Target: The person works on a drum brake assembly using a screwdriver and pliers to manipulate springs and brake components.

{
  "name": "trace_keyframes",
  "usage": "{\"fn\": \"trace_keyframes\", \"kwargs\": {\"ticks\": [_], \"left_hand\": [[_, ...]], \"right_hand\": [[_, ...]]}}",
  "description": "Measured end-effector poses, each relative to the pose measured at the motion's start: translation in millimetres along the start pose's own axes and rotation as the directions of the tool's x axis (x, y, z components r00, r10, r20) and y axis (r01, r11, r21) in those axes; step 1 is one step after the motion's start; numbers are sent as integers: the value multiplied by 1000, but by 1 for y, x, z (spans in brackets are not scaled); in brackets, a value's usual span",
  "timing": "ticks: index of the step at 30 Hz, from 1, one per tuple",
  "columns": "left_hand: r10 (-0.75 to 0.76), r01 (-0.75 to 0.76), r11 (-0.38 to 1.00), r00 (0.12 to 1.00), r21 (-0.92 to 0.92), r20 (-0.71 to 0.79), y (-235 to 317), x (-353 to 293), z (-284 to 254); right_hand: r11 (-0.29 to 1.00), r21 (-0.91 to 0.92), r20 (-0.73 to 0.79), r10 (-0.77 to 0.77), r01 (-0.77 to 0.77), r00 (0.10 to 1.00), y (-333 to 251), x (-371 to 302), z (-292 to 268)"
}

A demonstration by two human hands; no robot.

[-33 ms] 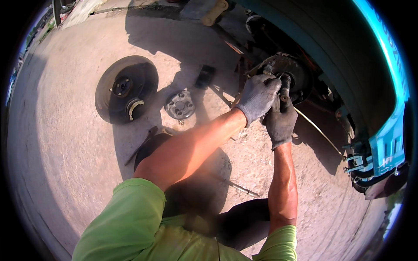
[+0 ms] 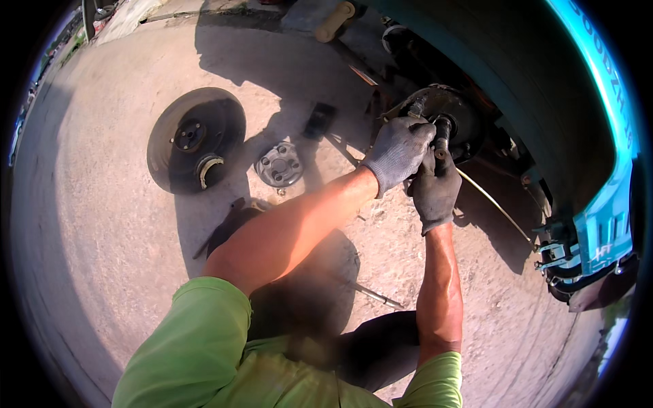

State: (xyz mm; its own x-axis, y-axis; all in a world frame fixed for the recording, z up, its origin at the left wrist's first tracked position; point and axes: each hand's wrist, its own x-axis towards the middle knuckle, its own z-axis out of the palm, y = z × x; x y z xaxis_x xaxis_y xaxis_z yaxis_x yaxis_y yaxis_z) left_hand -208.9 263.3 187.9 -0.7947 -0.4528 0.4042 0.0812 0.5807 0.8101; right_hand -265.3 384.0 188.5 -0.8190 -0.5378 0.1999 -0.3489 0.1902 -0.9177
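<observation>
Beside the dark shaft [image 2: 442, 139], near teal bodywork [image 2: 607, 212], with left hand [image 2: 401, 149] and right hand [image 2: 437, 188] curled close together; cannot tell either grip's contents. Might slip off, from such crowding.

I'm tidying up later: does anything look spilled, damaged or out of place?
No spill or damage stands out. Slightly odd: a curved, pale-edged piece sits off-centre on the large dark disc, looking loose, and a metal rod lies on the ground.
</observation>
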Motion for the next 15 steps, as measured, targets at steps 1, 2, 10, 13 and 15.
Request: {"fn": "trace_keyframes", "kwargs": {"ticks": [1,2,10,13,15], "left_hand": [[40,-49,989,997,136,64,3,-1,-8],[-26,32,998,995,-51,99,6,-1,-17],[-436,573,749,804,-331,405,3,-10,-78],[-319,466,838,840,-283,438,-25,-22,-80],[-91,152,983,886,-100,454,-51,-38,-81]], "right_hand": [[1000,10,7,19,-19,1000,-1,-2,-1],[999,30,21,13,-14,1000,-3,-4,-1],[909,351,165,178,-226,970,0,-4,1],[846,452,259,180,-284,949,3,-3,-5],[843,461,269,166,-278,949,5,-2,-7]]}}
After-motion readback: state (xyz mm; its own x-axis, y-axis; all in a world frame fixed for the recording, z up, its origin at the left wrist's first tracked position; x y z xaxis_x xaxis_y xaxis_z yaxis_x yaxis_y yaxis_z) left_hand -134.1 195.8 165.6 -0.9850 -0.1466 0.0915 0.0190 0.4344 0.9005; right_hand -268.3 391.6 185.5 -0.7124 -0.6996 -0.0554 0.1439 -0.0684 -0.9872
